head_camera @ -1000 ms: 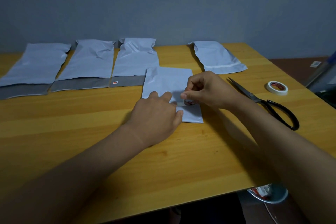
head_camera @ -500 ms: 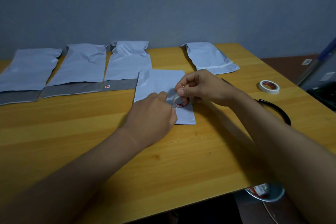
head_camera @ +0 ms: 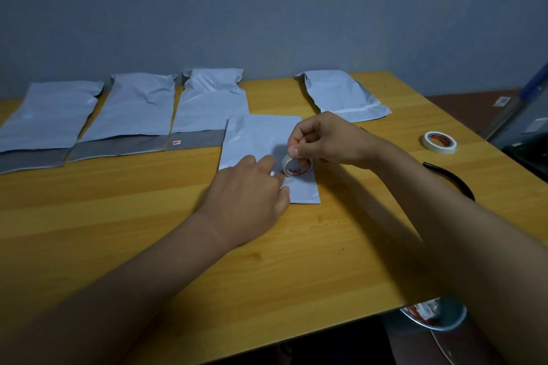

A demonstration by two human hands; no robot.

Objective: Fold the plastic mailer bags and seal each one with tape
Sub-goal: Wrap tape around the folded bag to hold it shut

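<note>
Grey wall [head_camera: 267,9] — wooden table [head_camera: 148,231], dim

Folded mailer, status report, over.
Left hand flat on folded mailer. Right hand grips tape roll over it. Nothing in the way.

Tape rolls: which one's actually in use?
The small tape roll that the right hand pinches over the folded mailer. The other tape roll lies flat and untouched near the table's right edge.

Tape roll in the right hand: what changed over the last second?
The right hand tipped the small tape roll from lying low on the folded mailer up onto its edge, still pinching it. The left hand stays pressed on the mailer; the spare roll and other bags haven't moved.
</note>
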